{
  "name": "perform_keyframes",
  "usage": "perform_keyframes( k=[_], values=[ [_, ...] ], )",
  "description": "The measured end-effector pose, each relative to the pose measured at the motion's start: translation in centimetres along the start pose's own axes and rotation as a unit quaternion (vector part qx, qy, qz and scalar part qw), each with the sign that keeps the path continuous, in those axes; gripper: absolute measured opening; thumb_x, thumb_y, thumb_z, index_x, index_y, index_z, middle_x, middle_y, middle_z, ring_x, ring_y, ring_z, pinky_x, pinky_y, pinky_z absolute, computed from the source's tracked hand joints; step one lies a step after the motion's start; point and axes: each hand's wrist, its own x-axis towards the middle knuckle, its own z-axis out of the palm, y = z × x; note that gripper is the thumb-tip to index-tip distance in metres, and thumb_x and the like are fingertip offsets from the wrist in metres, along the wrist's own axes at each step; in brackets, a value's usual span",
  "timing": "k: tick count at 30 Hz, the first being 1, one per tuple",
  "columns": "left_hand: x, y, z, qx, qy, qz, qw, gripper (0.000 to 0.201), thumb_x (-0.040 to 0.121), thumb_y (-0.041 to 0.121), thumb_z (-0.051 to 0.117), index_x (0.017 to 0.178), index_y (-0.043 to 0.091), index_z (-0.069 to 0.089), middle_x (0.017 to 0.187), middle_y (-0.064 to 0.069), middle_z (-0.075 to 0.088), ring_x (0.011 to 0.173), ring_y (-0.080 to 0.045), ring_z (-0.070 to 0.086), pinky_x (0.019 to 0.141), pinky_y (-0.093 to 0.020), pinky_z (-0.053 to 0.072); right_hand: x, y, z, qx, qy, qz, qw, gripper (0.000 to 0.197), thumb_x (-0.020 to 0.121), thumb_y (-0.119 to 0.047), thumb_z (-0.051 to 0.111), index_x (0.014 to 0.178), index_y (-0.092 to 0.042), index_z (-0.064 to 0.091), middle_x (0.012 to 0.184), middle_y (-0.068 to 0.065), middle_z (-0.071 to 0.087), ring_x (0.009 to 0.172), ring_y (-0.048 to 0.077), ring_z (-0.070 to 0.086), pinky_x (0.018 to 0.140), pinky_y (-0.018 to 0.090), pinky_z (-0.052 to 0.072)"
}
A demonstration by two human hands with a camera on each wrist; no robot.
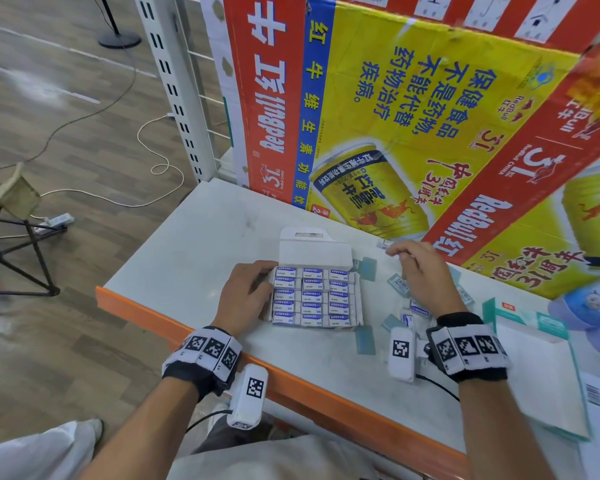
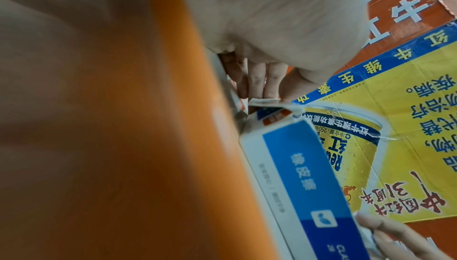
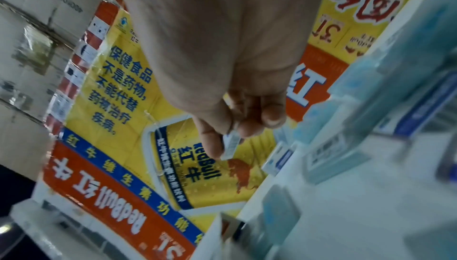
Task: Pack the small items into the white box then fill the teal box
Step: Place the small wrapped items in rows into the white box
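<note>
The white box (image 1: 357, 299) lies open in the middle of the table, lid (image 1: 314, 252) folded back, with rows of blue-and-white erasers (image 1: 312, 297) inside. My left hand (image 1: 269, 282) grips the box's left wall; in the left wrist view its fingers (image 2: 257, 82) and thumb meet at the box's flap (image 2: 265, 102). To the right of the box, my right hand (image 1: 394, 252) is raised and pinches one small eraser (image 3: 231, 144) between thumb and fingers. Several loose erasers (image 1: 399, 284) lie under and around that hand. The teal box (image 1: 534, 325) lies at the right.
Large Red Bull cartons (image 1: 413, 116) stand along the back of the table and wall it off. Small teal packets (image 1: 365, 341) lie near the front. The table's orange rim (image 1: 291, 379) runs in front of me. A blue plush item (image 1: 589, 306) sits at the far right.
</note>
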Motion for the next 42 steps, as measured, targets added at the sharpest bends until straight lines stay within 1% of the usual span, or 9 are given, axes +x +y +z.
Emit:
perform_keyframes(
  k=[4, 6, 9, 17, 24, 29, 33, 38, 42],
  values=[
    [0.0, 0.0, 0.0, -0.002, -0.003, 0.0, 1.0, 0.048, 0.074, 0.029, 0.039, 0.117, 0.026, 0.061, 0.089, 0.019, 0.053, 0.098, -0.004, 0.043, 0.075, -0.001, 0.029, -1.2, -2.2, 1.2, 0.07, -0.051, -0.007, 0.996, 0.027, 0.086, -0.005, 0.061, 0.094, -0.03, 0.067, 0.099, -0.008, 0.057, 0.059, -0.001, 0.046, 0.064, 0.004, 0.039],
    [0.0, 0.0, 0.0, -0.002, -0.001, 0.001, 1.0, 0.048, 0.074, 0.029, 0.039, 0.116, 0.026, 0.061, 0.089, 0.022, 0.052, 0.097, -0.003, 0.042, 0.074, 0.0, 0.029, -1.7, -2.8, 2.0, 0.076, -0.072, -0.028, 0.994, 0.028, 0.083, -0.005, 0.066, 0.09, -0.033, 0.066, 0.095, -0.009, 0.06, 0.058, 0.003, 0.048, 0.061, 0.008, 0.041],
    [0.0, -0.1, 0.0, -0.002, -0.001, 0.003, 1.0, 0.047, 0.074, 0.029, 0.039, 0.116, 0.027, 0.06, 0.089, 0.024, 0.051, 0.096, -0.002, 0.042, 0.074, 0.0, 0.028, -2.2, -3.1, 3.0, 0.062, -0.093, -0.019, 0.994, 0.023, 0.083, -0.011, 0.068, 0.088, -0.033, 0.061, 0.086, 0.006, 0.065, 0.068, 0.025, 0.054, 0.064, 0.029, 0.048],
    [0.2, -0.6, 0.2, -0.007, 0.002, 0.003, 1.0, 0.045, 0.074, 0.031, 0.04, 0.113, 0.03, 0.061, 0.09, 0.018, 0.056, 0.095, 0.0, 0.043, 0.072, -0.001, 0.028, -2.2, -2.4, 4.1, -0.053, -0.103, -0.072, 0.991, 0.018, 0.081, -0.018, 0.07, 0.094, -0.026, 0.06, 0.083, -0.016, 0.045, 0.077, 0.0, 0.045, 0.066, 0.011, 0.033],
    [0.2, -0.7, 0.3, -0.003, 0.006, 0.001, 1.0, 0.043, 0.075, 0.032, 0.04, 0.112, 0.032, 0.061, 0.087, 0.026, 0.052, 0.094, 0.003, 0.042, 0.072, -0.006, 0.029, -2.0, -2.6, 4.9, -0.067, -0.126, -0.051, 0.988, 0.016, 0.084, -0.014, 0.067, 0.097, -0.019, 0.06, 0.089, -0.012, 0.039, 0.077, -0.012, 0.043, 0.067, 0.009, 0.032],
    [0.2, -0.7, 0.3, -0.001, 0.002, 0.004, 1.0, 0.043, 0.075, 0.032, 0.04, 0.112, 0.033, 0.06, 0.089, 0.025, 0.053, 0.093, 0.012, 0.041, 0.072, -0.005, 0.029, -1.9, -2.8, 5.2, -0.066, -0.125, -0.042, 0.989, 0.014, 0.082, -0.009, 0.067, 0.086, -0.018, 0.057, 0.088, -0.006, 0.043, 0.071, 0.0, 0.043, 0.07, 0.017, 0.035],
    [0.2, -0.7, 0.3, 0.001, 0.004, 0.007, 1.0, 0.041, 0.075, 0.033, 0.04, 0.111, 0.035, 0.06, 0.091, 0.027, 0.053, 0.095, 0.016, 0.04, 0.073, -0.006, 0.029, -1.0, -2.8, 4.5, -0.056, -0.132, -0.044, 0.989, 0.008, 0.081, -0.02, 0.07, 0.085, -0.023, 0.064, 0.088, -0.01, 0.047, 0.074, -0.009, 0.046, 0.066, 0.007, 0.035],
    [0.2, -0.7, 0.3, 0.001, 0.007, 0.007, 1.0, 0.041, 0.075, 0.032, 0.04, 0.112, 0.033, 0.06, 0.091, 0.026, 0.052, 0.093, 0.005, 0.041, 0.074, -0.007, 0.028, 2.2, -1.3, 1.9, -0.119, -0.05, -0.02, 0.991, 0.018, 0.09, -0.018, 0.058, 0.107, -0.015, 0.064, 0.102, 0.003, 0.055, 0.091, 0.013, 0.051, 0.087, 0.033, 0.045],
    [0.2, -0.5, 0.2, -0.008, 0.006, 0.005, 1.0, 0.042, 0.075, 0.035, 0.04, 0.112, 0.031, 0.061, 0.087, 0.024, 0.053, 0.093, 0.004, 0.042, 0.073, -0.003, 0.029, 4.5, 0.2, 0.9, -0.223, -0.117, 0.055, 0.966, 0.044, 0.092, -0.017, 0.053, 0.136, -0.021, 0.045, 0.137, 0.012, 0.046, 0.126, 0.031, 0.041, 0.106, 0.044, 0.035]
  ],
)
